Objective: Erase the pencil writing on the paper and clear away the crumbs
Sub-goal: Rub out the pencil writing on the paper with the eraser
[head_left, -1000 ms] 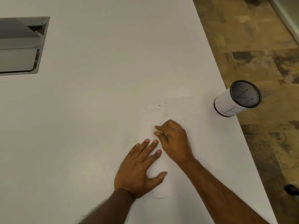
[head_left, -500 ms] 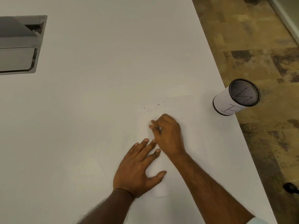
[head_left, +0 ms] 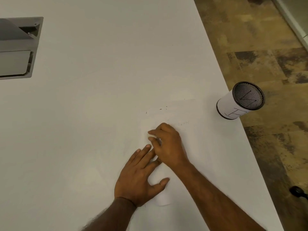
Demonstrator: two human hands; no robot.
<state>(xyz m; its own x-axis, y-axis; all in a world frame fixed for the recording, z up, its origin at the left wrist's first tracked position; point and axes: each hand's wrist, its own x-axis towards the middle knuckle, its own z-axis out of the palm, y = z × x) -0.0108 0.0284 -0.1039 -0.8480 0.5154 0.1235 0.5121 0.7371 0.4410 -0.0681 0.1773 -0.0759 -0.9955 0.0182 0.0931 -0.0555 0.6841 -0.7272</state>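
Observation:
A white sheet of paper [head_left: 188, 144] lies on the white table, hard to tell from it. Faint pencil marks [head_left: 183, 122] remain near its upper right. Dark eraser crumbs [head_left: 160, 109] are scattered along its far edge. My left hand [head_left: 140, 179] rests flat on the sheet's near left part, fingers spread. My right hand [head_left: 168, 144] is over the middle of the sheet, fingers curled and pinching a small pale eraser [head_left: 147, 134] against the paper; most of the eraser is hidden.
A mesh pen holder [head_left: 240, 100] wrapped in white paper stands near the table's right edge. A grey cable hatch [head_left: 16, 49] is set into the table at far left. Patterned floor lies beyond the right edge, with a black object [head_left: 298, 191] on it.
My right hand slid away from me and a little left over the paper, then came back toward me. My left hand stayed pressed on the sheet.

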